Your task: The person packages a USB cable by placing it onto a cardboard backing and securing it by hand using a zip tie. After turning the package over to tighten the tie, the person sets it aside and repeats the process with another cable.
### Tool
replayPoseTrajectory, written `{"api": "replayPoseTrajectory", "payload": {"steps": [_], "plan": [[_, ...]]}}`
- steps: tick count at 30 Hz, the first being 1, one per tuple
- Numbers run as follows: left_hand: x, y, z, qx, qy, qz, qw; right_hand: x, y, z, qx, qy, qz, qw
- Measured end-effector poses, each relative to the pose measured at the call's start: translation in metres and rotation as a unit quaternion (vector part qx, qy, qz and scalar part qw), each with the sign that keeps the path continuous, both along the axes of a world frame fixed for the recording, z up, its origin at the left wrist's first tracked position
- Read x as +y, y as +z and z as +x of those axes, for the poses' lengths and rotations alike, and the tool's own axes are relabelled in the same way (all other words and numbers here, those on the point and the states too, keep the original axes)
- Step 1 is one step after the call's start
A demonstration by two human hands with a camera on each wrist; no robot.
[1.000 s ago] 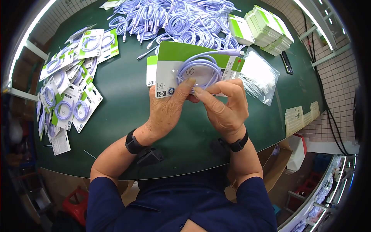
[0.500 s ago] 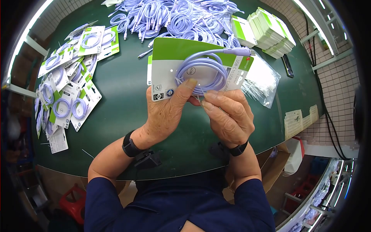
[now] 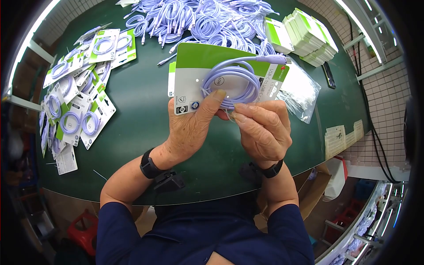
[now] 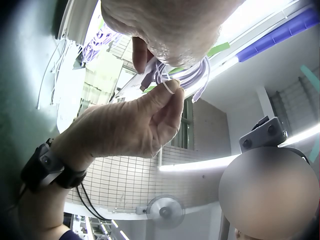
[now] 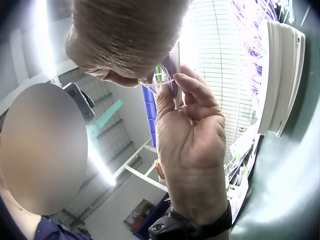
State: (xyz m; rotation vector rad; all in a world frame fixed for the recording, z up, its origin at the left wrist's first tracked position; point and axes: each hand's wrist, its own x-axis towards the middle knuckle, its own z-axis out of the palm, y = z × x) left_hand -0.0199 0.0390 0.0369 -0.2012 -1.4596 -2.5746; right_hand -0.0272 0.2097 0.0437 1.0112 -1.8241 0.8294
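My left hand (image 3: 190,128) grips a green and white cardboard card (image 3: 201,55), its thumb pressing on the front near the lower edge. A coiled lilac USB-C cable (image 3: 255,88) lies against the card's face, its plug end sticking out at the upper right. At the coil's lower side my right hand (image 3: 267,132) pinches a thin white cable tie (image 3: 229,115) between thumb and forefinger. From the left wrist view, the cable tie (image 4: 169,89) loops by the right thumb tip. In the right wrist view, the tie (image 5: 162,81) crosses between the two hands, close to the left fingertips.
Carded cables (image 3: 81,119) are piled on the left of the green table (image 3: 145,101). Loose lilac cables (image 3: 207,26) heap at the back. Stacked cards (image 3: 304,33), a bag of white ties (image 3: 304,88) and a black cutter (image 3: 328,73) sit on the right.
My right hand has drawn back slightly down and right from the coil with the cable tie, and its fingers have closed together. The card has shifted a little left and tilted.
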Motion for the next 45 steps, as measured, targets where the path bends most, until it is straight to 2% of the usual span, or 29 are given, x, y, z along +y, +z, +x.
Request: {"api": "replayPoseTrajectory", "payload": {"steps": [6,10,13,19,26,30,34,37,39,41,42,43,44,45], "plan": [[-0.001,-0.002,0.000,0.004,0.003,-0.011,1.000,-0.002,-0.002,-0.003,-0.002,0.003,-0.001,1.000],[-0.001,-0.006,0.002,0.026,-0.006,-0.042,0.999,-0.005,-0.001,-0.007,-0.038,-0.015,-0.011,0.999],[-0.002,-0.009,0.002,0.035,-0.011,-0.066,0.997,-0.009,-0.003,-0.008,-0.087,0.013,-0.059,0.994],[-0.007,-0.008,0.000,0.030,-0.011,-0.113,0.993,-0.009,0.003,-0.009,-0.045,-0.004,-0.009,0.999],[-0.006,-0.009,-0.002,0.028,-0.034,-0.048,0.998,-0.008,0.010,-0.010,-0.044,-0.006,0.014,0.999],[-0.007,-0.010,-0.004,0.030,-0.052,-0.040,0.997,-0.008,0.006,-0.010,-0.113,0.034,-0.027,0.993],[-0.009,0.000,-0.004,0.035,-0.039,-0.069,0.996,-0.009,0.005,-0.011,-0.090,0.033,-0.048,0.994],[-0.014,0.002,-0.009,0.030,-0.029,-0.067,0.997,0.004,0.016,-0.013,0.015,0.007,-0.050,0.999],[-0.018,0.003,-0.014,0.024,-0.034,-0.036,0.998,0.021,0.007,-0.023,0.069,-0.059,-0.142,0.986],[-0.020,0.004,-0.014,0.023,-0.049,-0.035,0.998,0.028,0.001,-0.027,-0.113,-0.084,-0.325,0.935],[-0.020,0.004,-0.013,0.025,-0.064,-0.028,0.997,0.035,-0.003,-0.032,-0.116,-0.089,-0.332,0.932],[-0.020,0.004,-0.012,0.025,-0.082,-0.022,0.996,0.043,-0.009,-0.040,-0.281,-0.005,-0.369,0.886],[-0.018,0.002,-0.012,0.018,-0.092,-0.030,0.995,0.047,-0.014,-0.044,-0.433,0.081,-0.397,0.806],[-0.016,-0.002,-0.011,0.031,-0.098,-0.052,0.993,0.046,-0.018,-0.043,-0.433,0.073,-0.410,0.799]]}}
